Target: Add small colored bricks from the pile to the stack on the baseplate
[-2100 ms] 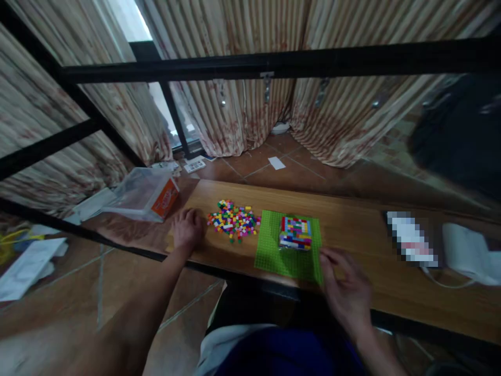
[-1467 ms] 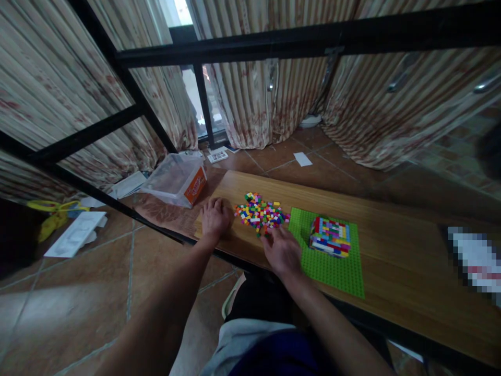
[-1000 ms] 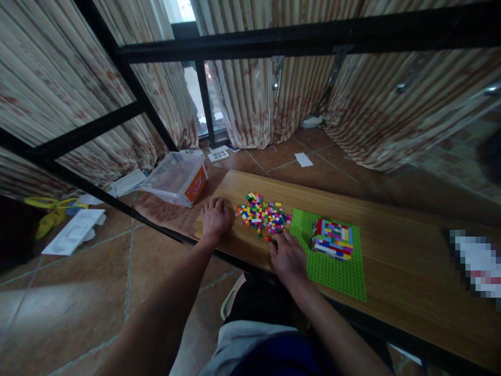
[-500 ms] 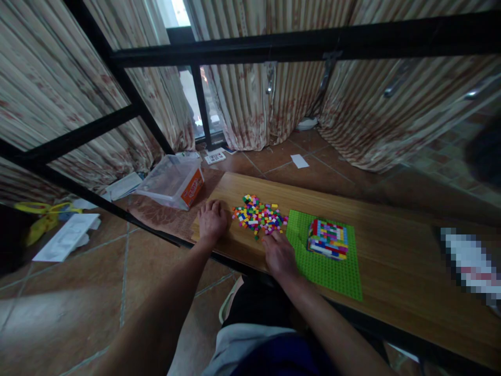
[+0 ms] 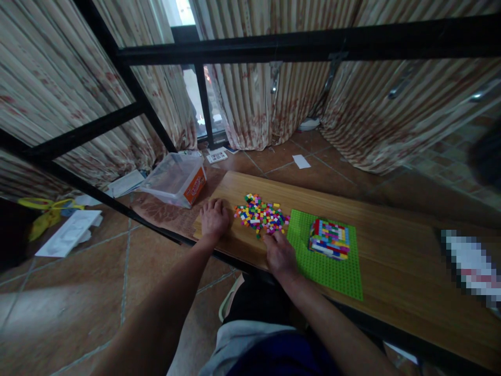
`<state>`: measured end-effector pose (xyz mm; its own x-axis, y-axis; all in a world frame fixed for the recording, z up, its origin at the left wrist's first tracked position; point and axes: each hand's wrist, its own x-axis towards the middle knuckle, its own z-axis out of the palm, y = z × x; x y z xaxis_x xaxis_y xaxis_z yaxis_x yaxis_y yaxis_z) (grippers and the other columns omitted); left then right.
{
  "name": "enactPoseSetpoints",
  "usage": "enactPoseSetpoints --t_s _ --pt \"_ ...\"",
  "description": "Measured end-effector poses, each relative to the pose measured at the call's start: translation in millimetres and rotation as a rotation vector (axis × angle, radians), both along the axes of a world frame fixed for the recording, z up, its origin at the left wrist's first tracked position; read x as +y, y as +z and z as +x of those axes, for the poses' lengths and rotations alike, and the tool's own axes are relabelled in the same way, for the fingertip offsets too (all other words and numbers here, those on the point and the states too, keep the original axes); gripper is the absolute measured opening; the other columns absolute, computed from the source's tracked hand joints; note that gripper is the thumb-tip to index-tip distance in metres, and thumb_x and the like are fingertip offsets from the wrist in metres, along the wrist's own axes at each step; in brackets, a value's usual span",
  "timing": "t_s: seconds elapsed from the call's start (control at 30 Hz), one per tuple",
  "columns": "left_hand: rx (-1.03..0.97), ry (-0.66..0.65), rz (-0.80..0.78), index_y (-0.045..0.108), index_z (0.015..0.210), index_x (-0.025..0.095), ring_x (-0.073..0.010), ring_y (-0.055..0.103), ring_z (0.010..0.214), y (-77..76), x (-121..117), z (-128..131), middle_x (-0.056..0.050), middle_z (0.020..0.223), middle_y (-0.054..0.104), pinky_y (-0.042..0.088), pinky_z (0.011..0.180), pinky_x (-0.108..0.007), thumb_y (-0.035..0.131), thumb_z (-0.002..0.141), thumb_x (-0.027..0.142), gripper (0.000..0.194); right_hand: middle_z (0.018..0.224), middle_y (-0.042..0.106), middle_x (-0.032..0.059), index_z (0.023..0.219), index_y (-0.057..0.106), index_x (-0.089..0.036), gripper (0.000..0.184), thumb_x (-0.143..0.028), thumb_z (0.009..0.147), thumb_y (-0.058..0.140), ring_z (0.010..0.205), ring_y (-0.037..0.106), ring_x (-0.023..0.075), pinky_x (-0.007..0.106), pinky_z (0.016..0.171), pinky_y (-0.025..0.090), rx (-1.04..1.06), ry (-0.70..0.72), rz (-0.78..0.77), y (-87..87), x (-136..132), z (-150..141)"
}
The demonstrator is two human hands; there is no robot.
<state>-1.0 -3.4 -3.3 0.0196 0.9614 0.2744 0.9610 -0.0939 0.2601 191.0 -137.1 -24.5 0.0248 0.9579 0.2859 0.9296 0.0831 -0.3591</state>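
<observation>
My left hand (image 5: 215,218) rests flat on the wooden bench, fingers stretched out, just left of a pile of small toy bricks (image 5: 261,215) in many colours. Close to the pile's near right edge, my right hand (image 5: 281,254) has its fingers closed in a pinch; whatever they may hold is too small to make out. Right of that hand lies a green studded baseplate (image 5: 324,279). On it stands a block built of multicoloured bricks (image 5: 330,239), with rows of colour along its sides and top.
A clear plastic box (image 5: 172,180) with an orange label stands beyond the bench's left end. The wooden bench (image 5: 395,250) extends to the right, where a blurred-out item (image 5: 469,266) lies. Black metal bars (image 5: 242,52) and curtains are behind. Papers lie on the tiled floor.
The view has shifted very slightly. Both hands stay almost in the same places, and the bricks and the built block look unchanged.
</observation>
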Motion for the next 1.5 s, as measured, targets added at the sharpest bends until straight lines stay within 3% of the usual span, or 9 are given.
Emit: enactPoseSetpoints --t_s 0.2,0.37,0.7,1.0,1.2,1.5 --pt "0.001 0.000 -0.005 0.060 0.124 0.019 -0.0321 0.050 0.120 -0.7 0 0 -0.010 0.132 0.059 0.038 0.103 -0.048 0.043 0.092 0.028 0.037 0.093 0.060 0.0061 0.106 0.068 -0.025 0.032 -0.016 0.093 0.040 0.082 0.056 0.0188 0.028 0.071 0.044 0.030 0.012 0.042 -3.3 2 1" --pt "0.001 -0.002 0.002 0.060 0.124 0.018 -0.0314 0.050 0.120 0.0 0 0 -0.011 0.131 0.059 0.038 0.103 -0.047 0.044 0.092 0.027 0.037 0.100 0.061 0.0099 0.119 0.062 -0.019 0.031 -0.024 0.094 0.044 0.094 0.056 0.0233 0.037 0.085 0.046 0.169 -0.015 0.100 -5.8 1 5" --pt "-0.006 0.001 -0.009 0.060 0.124 0.020 -0.0312 0.049 0.121 1.5 0 0 -0.010 0.132 0.059 0.039 0.102 -0.047 0.044 0.092 0.029 0.037 0.099 0.060 0.0091 0.110 0.064 -0.020 0.025 -0.028 0.093 0.048 0.095 0.053 0.0245 0.039 0.088 0.045 0.190 0.015 0.078 2.2 -8 9" --pt "0.003 -0.010 0.012 0.061 0.124 0.019 -0.0344 0.051 0.119 0.3 4 -2 -0.012 0.131 0.059 0.040 0.102 -0.051 0.044 0.090 0.029 0.039 0.094 0.063 0.0088 0.097 0.067 -0.021 0.016 -0.022 0.091 0.052 0.090 0.051 0.0254 0.039 0.080 0.041 -0.024 -0.118 -0.071 27.1 -9 -1" --pt "-0.004 -0.025 0.030 0.061 0.123 0.019 -0.0372 0.049 0.122 -3.5 11 -4 -0.013 0.132 0.058 0.040 0.103 -0.056 0.044 0.089 0.032 0.040 0.098 0.064 0.0072 0.101 0.067 -0.021 0.021 -0.019 0.094 0.048 0.097 0.053 0.0242 0.036 0.081 0.041 -0.059 -0.099 -0.184 35.7 1 0" --pt "0.060 -0.036 0.013 0.059 0.125 0.016 -0.0360 0.049 0.123 1.0 9 -4 -0.015 0.132 0.058 0.039 0.104 -0.052 0.042 0.091 0.032 0.042 0.103 0.063 0.0095 0.109 0.065 -0.017 0.029 -0.011 0.093 0.042 0.096 0.055 0.0231 0.035 0.083 0.044 -0.093 -0.003 -0.232 42.1 3 6"
